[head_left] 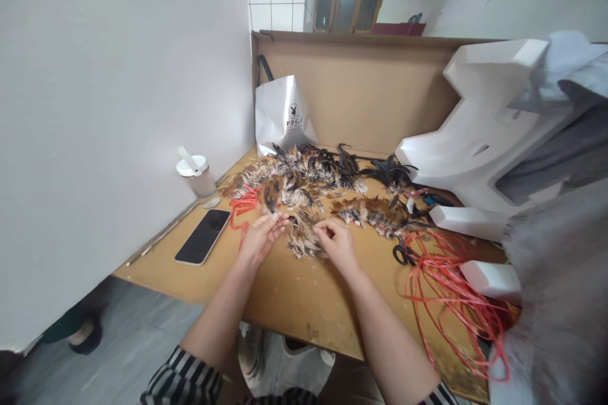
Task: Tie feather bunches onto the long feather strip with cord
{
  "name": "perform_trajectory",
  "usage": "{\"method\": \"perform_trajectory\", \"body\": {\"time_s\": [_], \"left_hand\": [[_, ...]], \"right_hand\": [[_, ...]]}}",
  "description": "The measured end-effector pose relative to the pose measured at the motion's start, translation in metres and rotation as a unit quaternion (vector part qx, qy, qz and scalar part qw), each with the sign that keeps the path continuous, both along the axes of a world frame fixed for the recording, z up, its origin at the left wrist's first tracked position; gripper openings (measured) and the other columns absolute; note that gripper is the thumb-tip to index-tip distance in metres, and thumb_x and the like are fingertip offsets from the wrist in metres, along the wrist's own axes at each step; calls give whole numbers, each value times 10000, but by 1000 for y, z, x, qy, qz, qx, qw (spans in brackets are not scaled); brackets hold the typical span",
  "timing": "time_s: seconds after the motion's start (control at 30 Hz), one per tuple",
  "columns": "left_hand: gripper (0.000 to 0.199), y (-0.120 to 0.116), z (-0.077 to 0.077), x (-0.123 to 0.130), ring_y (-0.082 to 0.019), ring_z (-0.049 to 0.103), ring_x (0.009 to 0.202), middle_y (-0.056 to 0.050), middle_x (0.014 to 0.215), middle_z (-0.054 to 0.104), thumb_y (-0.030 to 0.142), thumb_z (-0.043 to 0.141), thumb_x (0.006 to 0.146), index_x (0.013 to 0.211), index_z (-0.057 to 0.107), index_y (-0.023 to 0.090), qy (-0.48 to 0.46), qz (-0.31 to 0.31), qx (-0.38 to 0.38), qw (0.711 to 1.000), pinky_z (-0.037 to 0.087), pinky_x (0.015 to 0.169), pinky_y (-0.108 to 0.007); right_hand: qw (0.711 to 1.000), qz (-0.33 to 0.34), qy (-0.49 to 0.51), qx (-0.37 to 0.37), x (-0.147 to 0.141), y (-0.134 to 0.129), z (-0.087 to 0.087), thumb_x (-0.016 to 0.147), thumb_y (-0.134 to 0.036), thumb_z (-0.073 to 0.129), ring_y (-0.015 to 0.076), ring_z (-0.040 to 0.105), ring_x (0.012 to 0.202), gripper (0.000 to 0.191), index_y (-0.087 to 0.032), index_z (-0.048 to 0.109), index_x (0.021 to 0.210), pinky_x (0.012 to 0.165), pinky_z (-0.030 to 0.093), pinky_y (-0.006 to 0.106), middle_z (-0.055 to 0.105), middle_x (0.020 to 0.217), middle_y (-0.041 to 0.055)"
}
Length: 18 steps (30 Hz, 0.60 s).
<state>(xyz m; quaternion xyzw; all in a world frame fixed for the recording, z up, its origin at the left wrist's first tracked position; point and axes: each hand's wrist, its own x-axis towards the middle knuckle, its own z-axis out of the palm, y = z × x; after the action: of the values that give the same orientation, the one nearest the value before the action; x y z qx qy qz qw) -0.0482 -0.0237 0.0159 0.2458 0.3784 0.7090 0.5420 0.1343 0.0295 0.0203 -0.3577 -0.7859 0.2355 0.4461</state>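
Observation:
Above the table's middle, my left hand (264, 235) is closed, thumb and fingertips pinched on a small bunch of feathers (272, 195) whose brown part shows above the fingers. To its right, my right hand (336, 243) is also pinched closed, its fingertips at the edge of a pale brown feather pile (304, 242). Whatever lies between those right fingertips is too small to make out. Behind both hands stretches a long heap of brown, black and white feathers (311, 164). Another row of reddish-brown feathers (375, 212) lies to the right.
A phone (203, 237) and a lidded cup (197, 177) are at the left. Red plastic string (451, 272) tangles over the right side near black-handled scissors (403, 254). Beyond stand a silver bag (280, 117) and white foam pieces (475, 120). More red string (244, 200) lies left.

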Motion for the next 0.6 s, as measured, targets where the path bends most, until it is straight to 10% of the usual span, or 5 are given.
{"method": "perform_trajectory", "body": {"time_s": [0.6], "left_hand": [[137,-5,-26,-2,-92,609,672,-87,847,665,168,619,722,836,634,94,-58,-101,-4,993,480,605,-178]], "right_hand": [[961,29,-265,-72,6,1,-1,640,-197,569,125,518,574,66,-176,631,632,539,314,215,628,635,28]]}}
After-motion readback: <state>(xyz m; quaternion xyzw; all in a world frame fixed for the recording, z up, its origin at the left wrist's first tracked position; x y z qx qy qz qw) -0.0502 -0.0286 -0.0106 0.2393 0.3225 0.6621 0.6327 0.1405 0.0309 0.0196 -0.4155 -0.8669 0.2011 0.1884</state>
